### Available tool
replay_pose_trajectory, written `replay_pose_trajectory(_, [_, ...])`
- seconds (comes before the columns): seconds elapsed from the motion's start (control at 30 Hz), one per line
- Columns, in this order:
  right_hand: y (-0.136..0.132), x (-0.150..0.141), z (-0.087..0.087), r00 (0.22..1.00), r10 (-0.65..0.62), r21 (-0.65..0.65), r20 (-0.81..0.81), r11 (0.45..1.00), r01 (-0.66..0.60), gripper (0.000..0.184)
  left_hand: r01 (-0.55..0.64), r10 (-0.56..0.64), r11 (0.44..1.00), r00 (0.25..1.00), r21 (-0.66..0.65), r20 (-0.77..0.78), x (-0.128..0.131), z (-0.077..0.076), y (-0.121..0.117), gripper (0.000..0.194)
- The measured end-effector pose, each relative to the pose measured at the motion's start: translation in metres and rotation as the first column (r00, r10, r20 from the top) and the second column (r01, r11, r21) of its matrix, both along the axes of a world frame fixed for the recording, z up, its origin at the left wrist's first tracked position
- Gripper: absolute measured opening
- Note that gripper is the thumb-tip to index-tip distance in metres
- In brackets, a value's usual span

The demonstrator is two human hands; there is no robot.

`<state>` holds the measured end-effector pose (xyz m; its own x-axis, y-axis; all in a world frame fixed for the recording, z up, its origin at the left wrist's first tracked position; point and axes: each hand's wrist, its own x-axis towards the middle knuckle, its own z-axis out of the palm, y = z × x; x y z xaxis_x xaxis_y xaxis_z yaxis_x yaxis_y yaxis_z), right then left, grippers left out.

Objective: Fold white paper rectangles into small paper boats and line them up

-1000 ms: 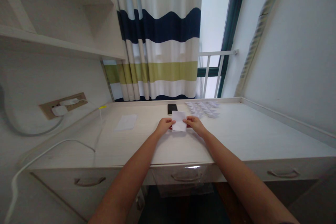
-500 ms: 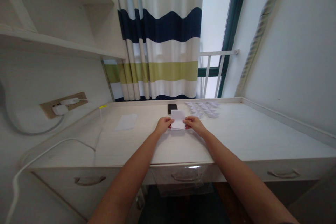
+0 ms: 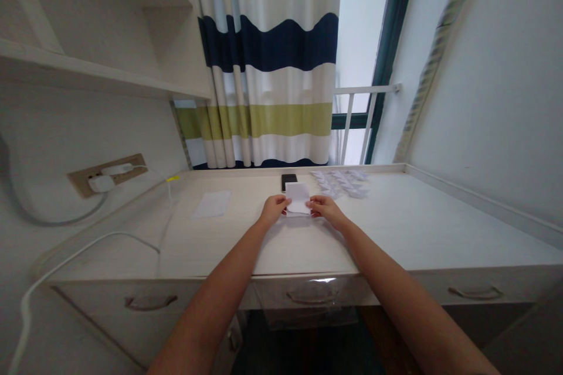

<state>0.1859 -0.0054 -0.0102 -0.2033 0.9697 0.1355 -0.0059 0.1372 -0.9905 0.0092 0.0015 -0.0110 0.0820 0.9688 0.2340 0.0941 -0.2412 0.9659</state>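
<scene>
A small white sheet of paper (image 3: 298,198) stands partly folded over the middle of the white desk (image 3: 396,228). My left hand (image 3: 273,210) pinches its left edge, and my right hand (image 3: 324,208) pinches its right edge. Both hands rest low on the desk top with fingers closed on the paper. Just behind the paper lies a black phone (image 3: 289,179). To the right of the phone sits a cluster of several small folded white paper pieces (image 3: 339,183).
A flat white sheet (image 3: 213,204) lies on the desk's left part. A wall socket with a white plug (image 3: 105,174) and a white cable (image 3: 88,246) are at the left. A striped curtain (image 3: 268,70) and window railing (image 3: 365,123) stand behind. Drawers with handles (image 3: 149,303) run below.
The paper's upper flap has come down a little between my hands, so the sheet looks shorter. Both hands stay in nearly the same place.
</scene>
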Motion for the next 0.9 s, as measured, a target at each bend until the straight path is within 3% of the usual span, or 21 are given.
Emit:
replay_pose_trajectory(0.63, [-0.0029, -0.0004, 0.0010, 0.996, 0.086, -0.067, 0.007, 0.994, -0.085, 0.021, -0.037, 0.040, 0.995, 0.999, 0.095, -0.032, -0.0006, -0.0001, 0.0011, 0.023])
replay_pose_trajectory(0.9, [-0.0021, -0.0002, 0.0003, 0.994, 0.112, -0.025, 0.005, 0.993, -0.112, 0.024, -0.083, 0.087, 0.986, 0.996, 0.145, -0.020, -0.0029, -0.0018, 0.0054, 0.023])
